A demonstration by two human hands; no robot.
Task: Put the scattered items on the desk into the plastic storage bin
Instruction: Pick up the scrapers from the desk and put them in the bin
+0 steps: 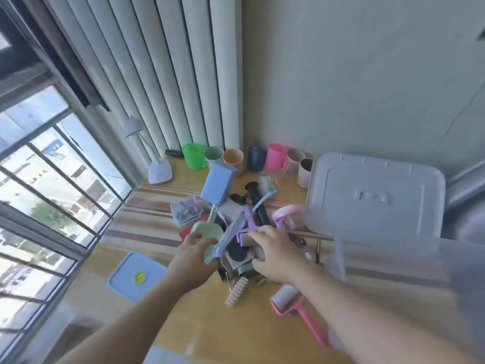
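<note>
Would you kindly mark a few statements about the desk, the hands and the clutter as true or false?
1. The pink lint roller lies on the desk, apart from both hands. True.
2. The green cup stands beside the grey lid. False: it stands in the cup row near the white desk lamp.
3. The left hand and right hand are both in the pile of items. True.
4. The blue lid with the yellow sticker leans against the wall. False: it lies flat on the desk.

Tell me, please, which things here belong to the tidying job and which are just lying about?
Job: both hands, left hand and right hand, on the item pile; pink lint roller; grey bin lid.
Lying about: desk lamp; cups; curtain.
</note>
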